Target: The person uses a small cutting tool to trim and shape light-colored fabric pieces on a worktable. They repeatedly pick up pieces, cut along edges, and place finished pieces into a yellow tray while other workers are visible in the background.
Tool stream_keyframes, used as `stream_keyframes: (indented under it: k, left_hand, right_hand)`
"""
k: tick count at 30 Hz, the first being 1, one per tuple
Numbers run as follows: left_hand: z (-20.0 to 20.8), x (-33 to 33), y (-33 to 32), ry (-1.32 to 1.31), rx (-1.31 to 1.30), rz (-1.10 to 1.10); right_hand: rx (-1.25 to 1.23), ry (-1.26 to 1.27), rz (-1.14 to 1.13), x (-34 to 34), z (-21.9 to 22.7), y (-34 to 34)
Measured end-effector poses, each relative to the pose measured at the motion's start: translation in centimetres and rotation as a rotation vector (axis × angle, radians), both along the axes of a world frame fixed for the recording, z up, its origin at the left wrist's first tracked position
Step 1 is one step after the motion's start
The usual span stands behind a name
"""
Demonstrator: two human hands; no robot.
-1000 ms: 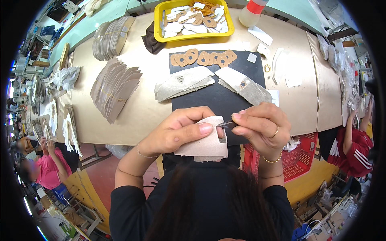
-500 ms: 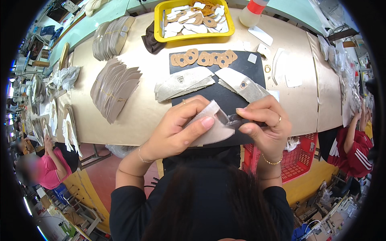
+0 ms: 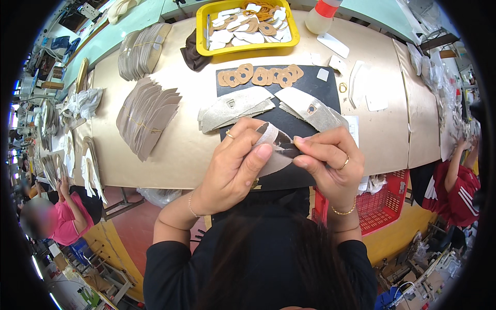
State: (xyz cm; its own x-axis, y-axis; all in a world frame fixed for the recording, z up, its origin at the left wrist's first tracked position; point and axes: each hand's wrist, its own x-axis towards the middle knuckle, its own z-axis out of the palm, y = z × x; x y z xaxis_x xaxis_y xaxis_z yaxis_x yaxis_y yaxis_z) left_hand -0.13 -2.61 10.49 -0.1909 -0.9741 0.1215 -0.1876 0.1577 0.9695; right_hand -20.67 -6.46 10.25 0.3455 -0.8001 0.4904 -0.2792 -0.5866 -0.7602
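Note:
My left hand [image 3: 232, 168] grips a curved light-grey cut panel [image 3: 276, 164], thumb in front and fingers behind. The panel is bent so that part of its dark inner side shows. At its right edge my right hand [image 3: 333, 160] is closed in a pinch over a small dark thing [image 3: 290, 151], whose kind I cannot make out. Beyond my hands, a left stack of grey panels [image 3: 235, 108] and a right stack of grey panels [image 3: 312, 107] lie on a black mat [image 3: 279, 178]. Tan cutouts with holes [image 3: 261, 76] line the mat's far part.
A yellow tray [image 3: 248, 50] of white and tan pieces stands at the back. Banded bundles of panels [image 3: 147, 119] lie left. A bottle [image 3: 321, 19] and white scraps [image 3: 356, 82] are right. A red crate [image 3: 382, 206] sits below the table edge; co-workers flank both sides.
The panel has been bent further, its upper edge curling over. My right hand has shifted slightly left, closer to my left hand, and the dark thing reaches inside the fold.

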Motion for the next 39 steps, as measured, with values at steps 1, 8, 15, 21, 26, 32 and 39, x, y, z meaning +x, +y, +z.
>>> stream_keyframes:
  k: [1, 8, 15, 21, 26, 32, 39]
  left_hand:
    - [-0.04, -0.05, 0.08, 0.003, 0.018, 0.003]
    - [-0.71, -0.46, 0.24, 0.049, 0.008, 0.023]
    - [-0.78, -0.75, 0.21, 0.064, -0.023, 0.069]
    - [-0.56, -0.81, 0.27, 0.062, -0.005, 0.065]
    - [-0.7, -0.88, 0.26, 0.058, -0.001, 0.059]
    - [-0.77, -0.7, 0.26, 0.016, -0.021, 0.035]
    - [-0.7, -0.37, 0.51, -0.015, 0.026, 0.014]
  right_hand:
    - [-0.008, 0.0, -0.007, 0.03, 0.0, 0.01]
    - [-0.048, -0.001, -0.037, 0.13, -0.02, 0.08]
    - [-0.025, -0.013, -0.033, 0.21, 0.04, 0.06]
    - [-0.02, -0.01, -0.053, 0.18, -0.06, 0.2]
    - [-0.019, -0.021, -0.057, 0.2, -0.07, 0.16]
    - [-0.036, 0.001, -0.037, 0.17, 0.07, 0.05]
    - [-0.028, -0.011, -0.053, 0.33, 0.01, 0.02]
